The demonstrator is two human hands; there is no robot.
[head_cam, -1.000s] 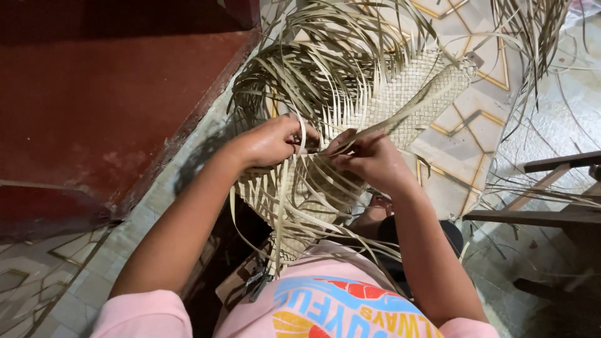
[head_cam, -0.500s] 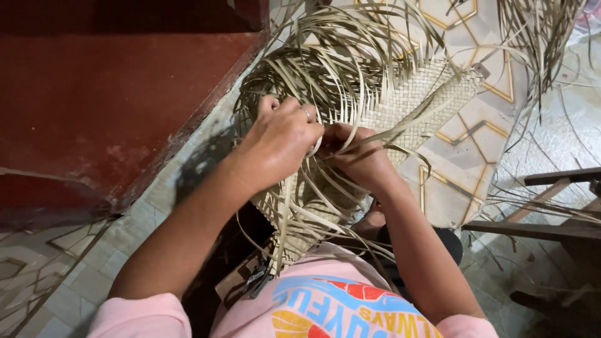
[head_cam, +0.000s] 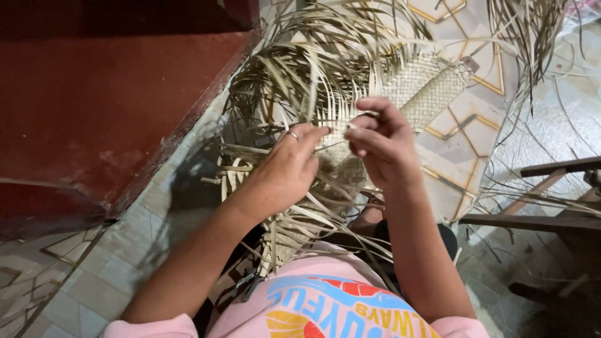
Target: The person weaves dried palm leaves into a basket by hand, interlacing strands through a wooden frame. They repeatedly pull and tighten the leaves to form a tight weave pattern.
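**Weaving leaf strips: grip notes**

Pinching one dry strip [head_cam: 338,145], our right hand [head_cam: 382,147] was closed on it; our left hand [head_cam: 289,168], fingers extended and part-open, pressed the woven mat [head_cam: 419,94] on our lap. We judged it best to hold tension and keep crossings flat. Counted: two hands, one mat, one ring [head_cam: 293,134]; loose strips too many to count.

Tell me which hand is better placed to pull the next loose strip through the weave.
Probably the right hand: its fingertips already pinch a strip above the woven mat, while the left hand lies flat on the strips.
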